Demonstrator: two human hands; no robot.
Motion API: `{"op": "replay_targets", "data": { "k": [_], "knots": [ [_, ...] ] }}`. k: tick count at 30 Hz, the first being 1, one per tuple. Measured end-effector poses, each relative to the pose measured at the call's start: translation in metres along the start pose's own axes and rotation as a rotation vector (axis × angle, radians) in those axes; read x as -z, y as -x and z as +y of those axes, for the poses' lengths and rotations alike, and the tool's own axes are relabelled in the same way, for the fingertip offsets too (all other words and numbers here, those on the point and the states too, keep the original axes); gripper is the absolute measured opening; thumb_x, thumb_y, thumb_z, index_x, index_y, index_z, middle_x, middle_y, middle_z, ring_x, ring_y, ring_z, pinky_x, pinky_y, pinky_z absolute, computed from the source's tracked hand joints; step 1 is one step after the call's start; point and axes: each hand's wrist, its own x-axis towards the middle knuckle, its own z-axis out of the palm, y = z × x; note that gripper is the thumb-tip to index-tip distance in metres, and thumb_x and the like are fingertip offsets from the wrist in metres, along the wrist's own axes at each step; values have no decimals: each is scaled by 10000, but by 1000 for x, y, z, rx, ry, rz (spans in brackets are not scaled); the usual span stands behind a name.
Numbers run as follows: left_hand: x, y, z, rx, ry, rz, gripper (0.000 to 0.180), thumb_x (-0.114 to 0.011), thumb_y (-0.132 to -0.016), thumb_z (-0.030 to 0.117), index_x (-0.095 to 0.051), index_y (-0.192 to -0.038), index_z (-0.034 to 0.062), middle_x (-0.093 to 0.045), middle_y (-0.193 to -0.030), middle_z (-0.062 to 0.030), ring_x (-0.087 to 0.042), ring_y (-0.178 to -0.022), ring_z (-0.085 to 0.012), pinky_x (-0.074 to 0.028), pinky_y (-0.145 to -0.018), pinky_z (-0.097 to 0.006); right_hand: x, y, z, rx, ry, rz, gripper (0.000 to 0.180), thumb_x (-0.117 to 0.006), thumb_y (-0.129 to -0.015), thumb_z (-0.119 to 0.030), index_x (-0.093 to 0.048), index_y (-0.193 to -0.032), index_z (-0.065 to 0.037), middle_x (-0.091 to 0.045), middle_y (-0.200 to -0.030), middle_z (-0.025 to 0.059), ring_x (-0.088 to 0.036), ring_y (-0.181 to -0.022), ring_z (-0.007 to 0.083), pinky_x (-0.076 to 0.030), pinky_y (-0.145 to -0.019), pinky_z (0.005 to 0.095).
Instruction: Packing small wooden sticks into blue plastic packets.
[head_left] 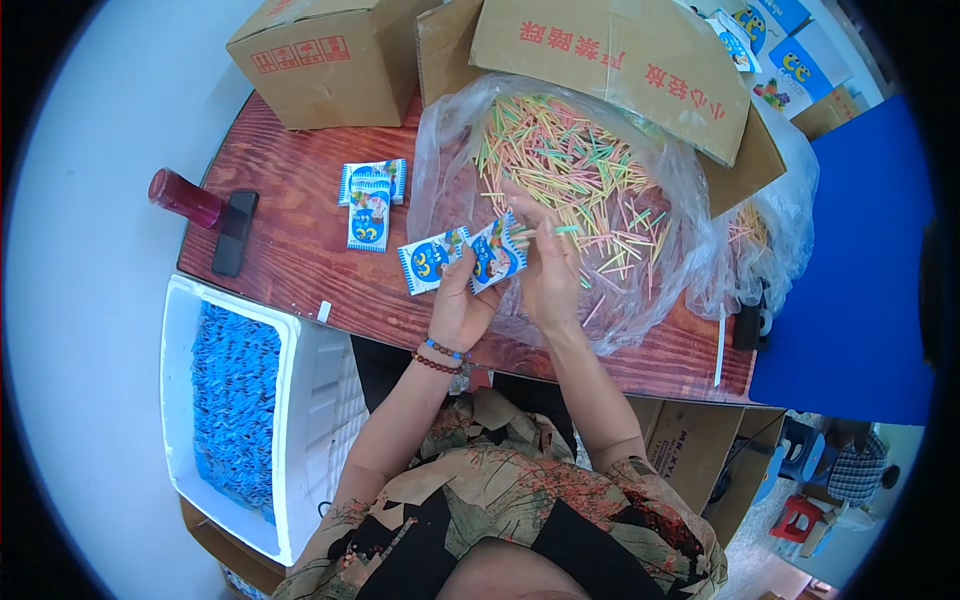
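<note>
My left hand holds two small blue-and-white packets fanned apart above the table's near edge. My right hand is right beside them, pinching a few thin coloured sticks at the mouth of the right packet. Just beyond my hands lies a clear plastic bag spread open with a big heap of pastel sticks in green, pink, yellow and orange. Two or three more blue-and-white packets lie stacked on the brown wooden table to the left.
Cardboard boxes stand along the table's far side. A red bottle and a black phone lie at the left edge. A white bin with blue packets sits below left. A second bag of sticks lies at right.
</note>
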Motion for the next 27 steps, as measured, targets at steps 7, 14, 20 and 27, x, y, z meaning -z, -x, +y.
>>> {"op": "replay_targets", "data": {
  "k": [7,14,20,27],
  "knots": [
    [25,-3,-7,74,281,-97,345,-576,-934,287,-512,-1241,145,-600,-1195,-30,-576,-1073,-188,-488,-860,-361,-8,-12,-17,201,-83,-10,328,-418,-997,-254,-536,-1148,12,-564,-1194,180,-524,-1134,267,-381,-993,405],
    [20,-11,11,-28,306,-145,360,-590,-921,310,-531,-1217,112,-609,-1183,-49,-566,-1081,-199,-475,-871,-384,2,5,-17,-284,425,15,256,-526,-962,-218,-569,-1116,-18,-511,-682,-33,-423,-579,41,-392,-561,231],
    [12,2,34,-92,248,-164,381,-601,-919,260,-514,-1244,80,-612,-1175,-62,-576,-1071,-189,-473,-883,-379,-32,-6,3,-310,516,-113,175,-649,-878,-133,-673,-997,-6,-661,-788,-1,-569,-691,40,-448,-602,207],
    [44,22,89,-332,-529,6,262,-599,-899,53,-584,-1157,11,-653,-1072,-69,-622,-919,-107,-502,-784,-267,-42,-36,38,-500,443,-386,158,-675,-863,-164,-701,-934,-25,-660,-763,-10,-570,-668,27,-449,-571,209]
  ]
}}
